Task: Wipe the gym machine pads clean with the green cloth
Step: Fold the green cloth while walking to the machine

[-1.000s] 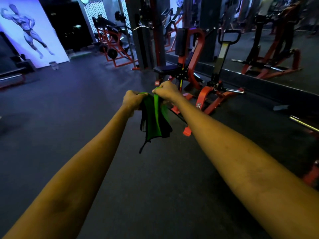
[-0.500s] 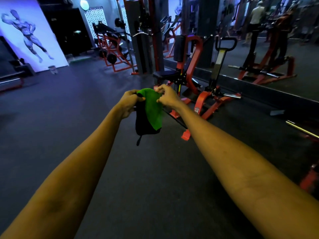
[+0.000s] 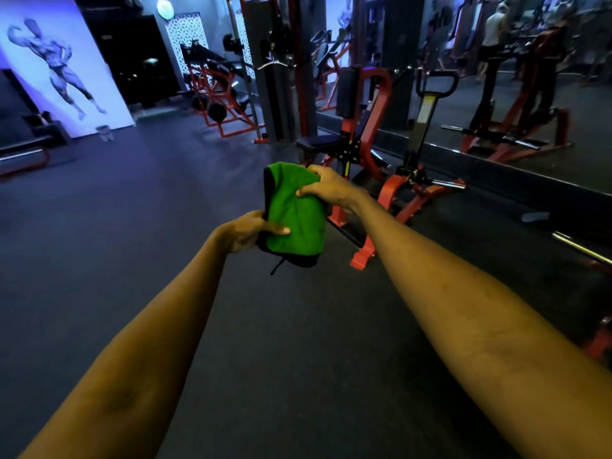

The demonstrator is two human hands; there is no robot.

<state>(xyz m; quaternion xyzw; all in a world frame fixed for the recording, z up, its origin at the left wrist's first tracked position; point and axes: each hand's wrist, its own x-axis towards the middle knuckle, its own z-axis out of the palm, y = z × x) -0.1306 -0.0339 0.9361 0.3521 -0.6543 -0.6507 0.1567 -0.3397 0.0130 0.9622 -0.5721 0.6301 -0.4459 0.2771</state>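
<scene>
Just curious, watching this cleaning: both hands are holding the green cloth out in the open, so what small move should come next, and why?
Probably step toward the red machine's seat pad. The green cloth is folded between the left hand and right hand, but it touches no pad yet.

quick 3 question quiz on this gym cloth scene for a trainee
1. True or false: the folded green cloth with black backing is held by both the left hand and the right hand.
2. Which hand grips the cloth's upper edge? A) left B) right C) neither
3. Fill in: the black padded seat of the red steel-framed machine ahead is ____ by the cloth so far.

Key: 1 true; 2 B; 3 untouched (the cloth is held in the air, apart from the machine).
</scene>
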